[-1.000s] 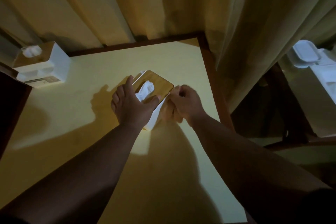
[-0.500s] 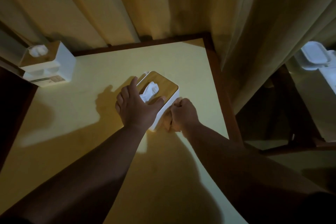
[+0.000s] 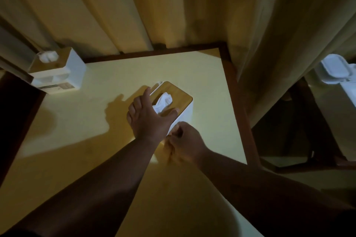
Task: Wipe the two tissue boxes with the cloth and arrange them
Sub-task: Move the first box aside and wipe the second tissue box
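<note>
Item 1: white tissue box with bamboo lid [image 3: 174,100], mid-counter, under wiping.
Right hand [image 3: 185,143], fingers clenched (cloth unseen), has slid down its near side; left hand [image 3: 148,119] still grasps it. Box 2 [image 3: 57,72] waits at the yellow counter [image 3: 115,82] corner.

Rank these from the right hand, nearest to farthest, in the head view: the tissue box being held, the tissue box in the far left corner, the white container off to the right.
1. Held tissue box: touching the right hand.
2. White container: off the table, far right.
3. Corner tissue box: far left corner.
</note>
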